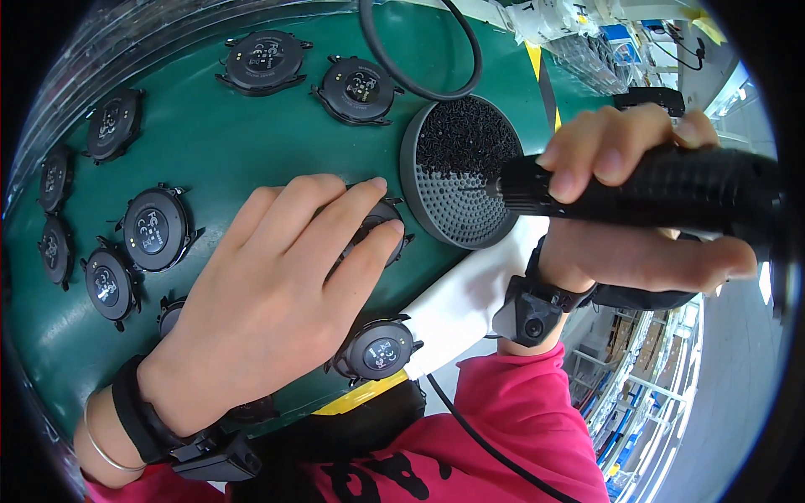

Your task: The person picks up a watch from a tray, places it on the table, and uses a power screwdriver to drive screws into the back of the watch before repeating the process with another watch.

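Observation:
My left hand [268, 285] lies over a round black watch case [375, 230], fingers bent across it and fingertips at its far edge; the thumb is hidden. A black electric screwdriver [671, 189] is gripped in my right hand [625, 168], held nearly level and pointing left. Its thin bit reaches over a round grey dish [411, 197] with a dimpled floor. Small black screws [465, 138] are heaped in the dish's far half; whether the bit carries one is too small to tell. Close by the left hand, another watch case [379, 352] rests at the near table edge.
More watch cases, backs up, are spread over the green mat: some at the far side [264, 63], others at the left [153, 230]. A thick black cable [474, 59] loops behind the dish. A white strip [470, 302] and yellow tape [360, 398] line the near edge. Shelving stands at right.

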Demonstrator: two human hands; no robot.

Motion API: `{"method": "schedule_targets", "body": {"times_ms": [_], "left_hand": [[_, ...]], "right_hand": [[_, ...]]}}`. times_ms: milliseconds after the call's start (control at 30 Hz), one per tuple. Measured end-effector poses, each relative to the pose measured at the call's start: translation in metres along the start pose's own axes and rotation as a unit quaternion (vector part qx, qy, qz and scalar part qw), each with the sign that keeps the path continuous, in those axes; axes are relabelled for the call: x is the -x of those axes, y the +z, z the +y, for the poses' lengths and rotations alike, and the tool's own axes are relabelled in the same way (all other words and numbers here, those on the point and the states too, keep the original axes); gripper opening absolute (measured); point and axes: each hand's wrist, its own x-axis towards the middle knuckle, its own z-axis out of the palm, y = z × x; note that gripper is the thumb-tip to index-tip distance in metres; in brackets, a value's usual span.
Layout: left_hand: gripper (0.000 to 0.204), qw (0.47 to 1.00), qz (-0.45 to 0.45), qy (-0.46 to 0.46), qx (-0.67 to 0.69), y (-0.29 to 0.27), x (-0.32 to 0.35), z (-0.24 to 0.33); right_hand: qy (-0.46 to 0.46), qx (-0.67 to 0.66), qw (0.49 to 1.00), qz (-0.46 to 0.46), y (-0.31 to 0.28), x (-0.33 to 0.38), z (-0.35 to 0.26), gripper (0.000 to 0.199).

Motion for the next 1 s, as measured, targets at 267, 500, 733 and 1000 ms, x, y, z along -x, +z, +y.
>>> {"method": "schedule_targets", "body": {"times_ms": [267, 500, 733, 1000], "left_hand": [[0.053, 1.0, 0.007, -0.007, 0.013, 0.0, 0.0, 0.0], [0.052, 1.0, 0.007, -0.011, 0.013, 0.001, 0.0, 0.001], [0.051, 1.0, 0.02, -0.011, 0.017, 0.002, 0.002, -0.001], [0.05, 0.999, 0.027, -0.008, 0.028, 0.001, 0.002, 0.001]], "right_hand": [[0.034, -0.065, 0.996, -0.048, 0.028, -0.002, -0.026, 0.085], [0.014, -0.032, 0.982, -0.185, 0.018, -0.006, -0.013, 0.084], [0.027, -0.022, 0.986, -0.161, 0.051, -0.008, -0.017, 0.086], [-0.006, -0.036, 0.993, -0.111, 0.066, -0.003, -0.012, 0.087]]}}
